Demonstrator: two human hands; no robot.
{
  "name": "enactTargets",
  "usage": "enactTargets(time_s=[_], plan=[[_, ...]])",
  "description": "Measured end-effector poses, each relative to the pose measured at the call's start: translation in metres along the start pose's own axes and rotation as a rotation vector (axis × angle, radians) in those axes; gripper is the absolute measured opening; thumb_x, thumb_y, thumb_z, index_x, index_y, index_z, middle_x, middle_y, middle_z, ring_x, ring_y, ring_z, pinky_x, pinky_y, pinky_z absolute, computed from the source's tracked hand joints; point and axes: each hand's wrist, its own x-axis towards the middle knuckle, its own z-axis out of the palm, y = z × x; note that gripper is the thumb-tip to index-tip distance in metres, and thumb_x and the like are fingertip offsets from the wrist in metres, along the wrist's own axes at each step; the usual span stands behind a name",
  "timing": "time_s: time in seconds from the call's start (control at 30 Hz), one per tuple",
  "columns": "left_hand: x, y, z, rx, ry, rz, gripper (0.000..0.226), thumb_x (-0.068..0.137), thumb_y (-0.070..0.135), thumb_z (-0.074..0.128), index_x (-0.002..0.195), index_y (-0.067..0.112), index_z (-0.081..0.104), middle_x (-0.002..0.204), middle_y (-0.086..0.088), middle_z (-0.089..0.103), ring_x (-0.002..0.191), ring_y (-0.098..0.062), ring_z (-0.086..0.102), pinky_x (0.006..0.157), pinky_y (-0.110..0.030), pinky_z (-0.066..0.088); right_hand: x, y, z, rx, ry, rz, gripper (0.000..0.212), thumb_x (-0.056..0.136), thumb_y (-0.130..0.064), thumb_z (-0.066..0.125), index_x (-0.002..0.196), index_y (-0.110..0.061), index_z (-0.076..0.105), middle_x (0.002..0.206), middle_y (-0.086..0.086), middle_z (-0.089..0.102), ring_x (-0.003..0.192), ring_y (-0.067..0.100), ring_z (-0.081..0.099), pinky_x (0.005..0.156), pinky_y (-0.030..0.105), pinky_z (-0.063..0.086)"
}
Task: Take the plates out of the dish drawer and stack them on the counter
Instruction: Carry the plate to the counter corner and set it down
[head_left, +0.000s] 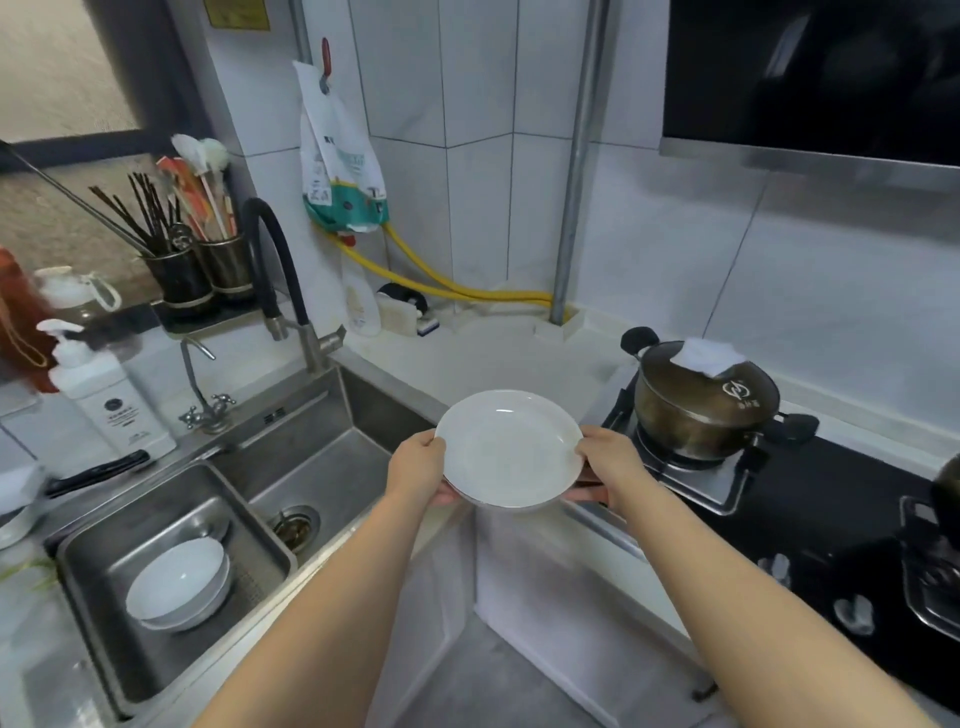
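Both hands, left hand (418, 467) and right hand (608, 460), gripped a white plate (509, 449) by opposite rims above the desk (483, 358); pot (701, 410) logo and bottle (111, 400) label were unreadable.

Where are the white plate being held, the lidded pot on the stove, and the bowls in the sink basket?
white plate (509, 449): head view, on the middle of its inner face.
lidded pot (696, 415): head view, on its metal side wall.
bowls (179, 579): head view, inside the top bowl of the stack.

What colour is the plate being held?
White, with a thin dark rim line; the plate shows in the head view.
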Motion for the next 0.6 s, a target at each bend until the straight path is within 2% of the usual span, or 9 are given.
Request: enactTargets(time_s=[0.07,0.13,0.23,0.3,0.47,0.6], plan=[[0.017,0.004,0.005,-0.003,0.023,0.0,0.032,0.079,0.011,0.036,0.089,0.014,0.067,0.048,0.001,0.056,0.033,-0.02,0.05,0.051,-0.031,0.052,0.022,-0.01,0.002,-0.02,-0.03,-0.004,0.043,0.084,0.005,0.036,0.098,-0.02,0.068,0.096,0.013,0.067,0.08,0.031,0.066,0.046,0.036,0.057],[0.031,0.011,0.011,0.003,0.06,0.003,0.033,0.08,0.012,0.036,0.09,0.015,0.068,0.059,-0.005,0.062,0.039,-0.023,0.057,0.055,-0.038,0.059,0.043,-0.021,0.004,-0.029,-0.071,0.004,0.042,0.086,0.004,0.036,0.099,-0.022,0.066,0.091,0.006,0.065,0.077,0.024,0.063,0.046,0.034,0.057],[0.053,0.021,0.022,-0.007,0.115,-0.01,0.03,0.084,0.012,0.037,0.085,0.019,0.066,0.073,-0.011,0.066,0.053,-0.029,0.063,0.061,-0.045,0.061,0.073,-0.038,0.003,-0.044,-0.12,0.0,0.041,0.086,0.004,0.037,0.082,-0.024,0.067,0.079,0.001,0.064,0.068,0.019,0.061,0.045,0.033,0.057],[0.067,0.027,0.029,-0.018,0.138,-0.012,0.027,0.086,0.011,0.037,0.079,0.021,0.061,0.074,-0.012,0.064,0.054,-0.031,0.062,0.062,-0.048,0.059,0.093,-0.047,0.002,-0.05,-0.131,-0.001,0.043,0.087,0.004,0.037,0.077,-0.027,0.064,0.078,0.001,0.063,0.067,0.02,0.061,0.048,0.035,0.058],[0.096,0.037,0.038,-0.06,0.155,-0.035,0.027,0.086,0.01,0.037,0.078,0.021,0.06,0.067,-0.011,0.063,0.046,-0.028,0.062,0.049,-0.038,0.059,0.134,-0.058,0.006,-0.077,-0.143,0.008,0.039,0.085,0.005,0.037,0.092,-0.021,0.065,0.084,0.005,0.061,0.073,0.023,0.059,0.061,0.043,0.058],[0.123,0.041,0.038,-0.039,0.171,-0.082,0.026,0.087,0.012,0.038,0.075,0.02,0.059,0.062,-0.011,0.063,0.045,-0.027,0.063,0.039,-0.026,0.051,0.159,-0.065,0.016,-0.079,-0.145,0.013,0.041,0.084,0.004,0.037,0.084,-0.025,0.066,0.083,0.004,0.064,0.07,0.022,0.061,0.054,0.039,0.058]])
